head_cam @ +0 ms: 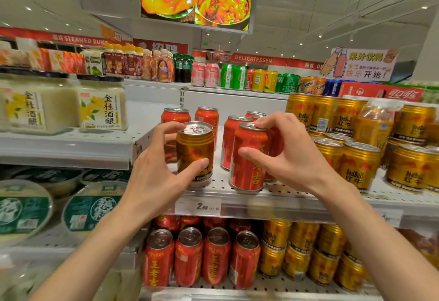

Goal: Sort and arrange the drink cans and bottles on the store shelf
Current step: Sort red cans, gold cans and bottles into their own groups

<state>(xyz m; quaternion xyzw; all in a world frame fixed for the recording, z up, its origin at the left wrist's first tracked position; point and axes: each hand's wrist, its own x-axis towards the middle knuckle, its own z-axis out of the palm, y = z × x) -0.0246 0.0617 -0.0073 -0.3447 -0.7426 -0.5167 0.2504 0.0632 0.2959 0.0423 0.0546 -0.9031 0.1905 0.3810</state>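
Gold can, upright at the front edge of the perforated shelf, is gripped by the left hand, thumb low on its front and fingers curled round its far side. It's parked among the red cans, and the gold stack sits well off to the right, so a rightward carry looks needed. A red can just beside it is pinched by the right hand, fingertips on the rim, thumb on its side.

Bare strip of shelf open between gold can and front red can, more red cans standing behind, stacked gold cans closing the right side, open shelf at left rear
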